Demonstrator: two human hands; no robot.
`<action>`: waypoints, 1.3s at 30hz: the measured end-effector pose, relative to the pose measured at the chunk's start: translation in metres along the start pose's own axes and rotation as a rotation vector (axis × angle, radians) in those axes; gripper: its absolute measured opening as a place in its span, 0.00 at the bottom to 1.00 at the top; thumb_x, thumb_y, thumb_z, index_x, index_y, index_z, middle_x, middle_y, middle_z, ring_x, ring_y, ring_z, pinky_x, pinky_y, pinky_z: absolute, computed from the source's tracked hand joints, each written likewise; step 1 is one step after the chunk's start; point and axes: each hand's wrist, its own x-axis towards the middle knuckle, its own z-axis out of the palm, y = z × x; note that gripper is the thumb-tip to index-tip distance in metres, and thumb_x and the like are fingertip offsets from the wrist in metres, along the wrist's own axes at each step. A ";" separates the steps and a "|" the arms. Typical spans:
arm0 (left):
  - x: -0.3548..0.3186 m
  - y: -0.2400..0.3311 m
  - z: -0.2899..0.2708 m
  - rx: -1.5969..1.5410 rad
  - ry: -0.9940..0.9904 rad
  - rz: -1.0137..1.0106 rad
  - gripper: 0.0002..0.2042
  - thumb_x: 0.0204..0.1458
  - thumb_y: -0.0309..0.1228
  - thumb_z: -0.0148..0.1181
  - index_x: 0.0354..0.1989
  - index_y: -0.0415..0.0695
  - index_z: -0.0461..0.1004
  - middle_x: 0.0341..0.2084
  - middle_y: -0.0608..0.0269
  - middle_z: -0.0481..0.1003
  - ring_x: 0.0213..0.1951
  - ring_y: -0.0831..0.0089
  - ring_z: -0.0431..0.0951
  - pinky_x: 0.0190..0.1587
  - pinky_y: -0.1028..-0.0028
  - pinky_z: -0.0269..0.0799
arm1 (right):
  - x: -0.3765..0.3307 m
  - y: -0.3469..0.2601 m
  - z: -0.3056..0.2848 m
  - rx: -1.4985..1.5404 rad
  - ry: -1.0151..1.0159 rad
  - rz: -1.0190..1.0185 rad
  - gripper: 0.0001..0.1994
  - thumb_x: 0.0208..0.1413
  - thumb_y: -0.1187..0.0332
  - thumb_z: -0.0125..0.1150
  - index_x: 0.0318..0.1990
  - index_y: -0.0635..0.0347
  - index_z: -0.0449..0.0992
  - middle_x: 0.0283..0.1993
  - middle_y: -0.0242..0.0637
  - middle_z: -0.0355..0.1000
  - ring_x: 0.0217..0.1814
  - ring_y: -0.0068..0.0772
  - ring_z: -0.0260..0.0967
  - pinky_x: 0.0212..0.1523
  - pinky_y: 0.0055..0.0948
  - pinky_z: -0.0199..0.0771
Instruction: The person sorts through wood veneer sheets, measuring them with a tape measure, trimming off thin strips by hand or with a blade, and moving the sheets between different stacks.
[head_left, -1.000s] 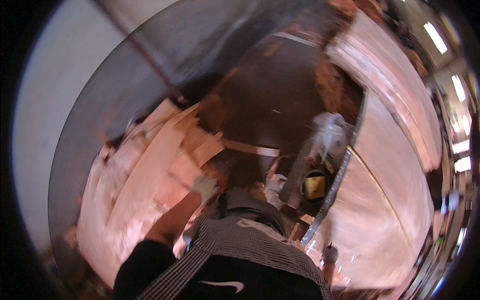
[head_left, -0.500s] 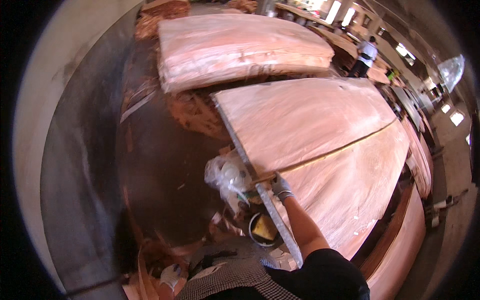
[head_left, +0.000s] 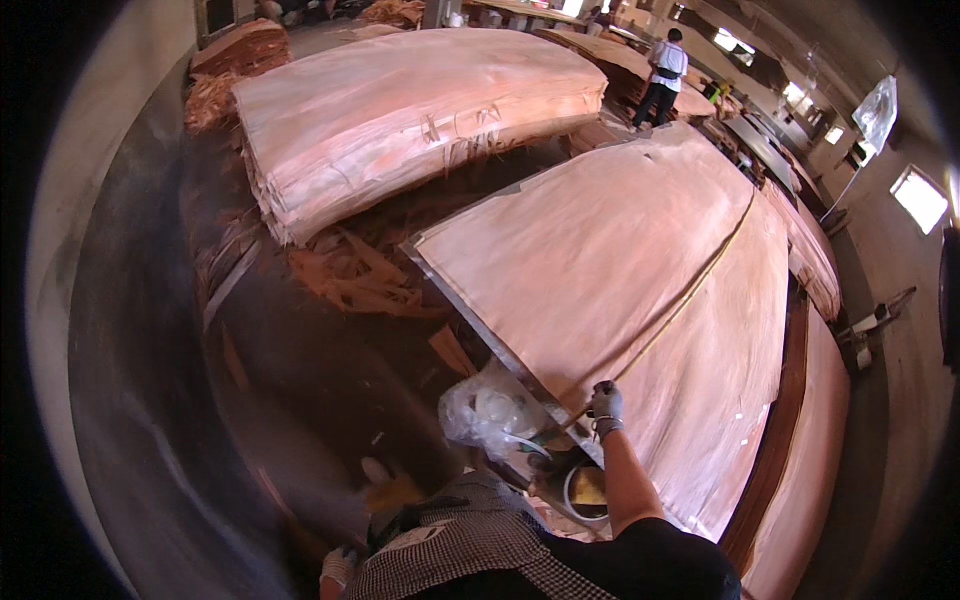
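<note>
My right hand [head_left: 607,408], in a grey-white glove with dark fingertips, is closed around the near end of a long thin wooden stick [head_left: 685,292]. The stick stretches away from me over a pale pink sheet of wood veneer [head_left: 560,270], which covers a wide table with a straight metal edge [head_left: 490,340]. Low at the left, by my checked apron [head_left: 440,545], my left hand [head_left: 341,565] hangs in a white glove. Its fingers are too small and partly hidden to read.
A thick stack of veneer [head_left: 420,120] lies beyond a dark floor strewn with scraps [head_left: 350,275]. Beside the table edge are a clear plastic bag [head_left: 485,410] and a bucket with something yellow [head_left: 590,487]. More veneer [head_left: 805,430] stands right. A person [head_left: 664,78] is farther off.
The stick has swung to point farther ahead across the veneer, my right hand still gripping it. My view has shifted, showing more of the far room. The left hand stays low.
</note>
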 end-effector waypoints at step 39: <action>0.252 0.088 -0.480 -0.159 -0.041 0.083 0.22 0.52 0.43 0.46 0.53 0.46 0.67 0.47 0.51 0.72 0.47 0.57 0.71 0.49 0.66 0.65 | 0.016 -0.410 0.435 0.583 0.170 -0.228 0.08 0.53 0.70 0.57 0.25 0.55 0.65 0.18 0.25 0.60 0.16 0.17 0.55 0.16 0.19 0.58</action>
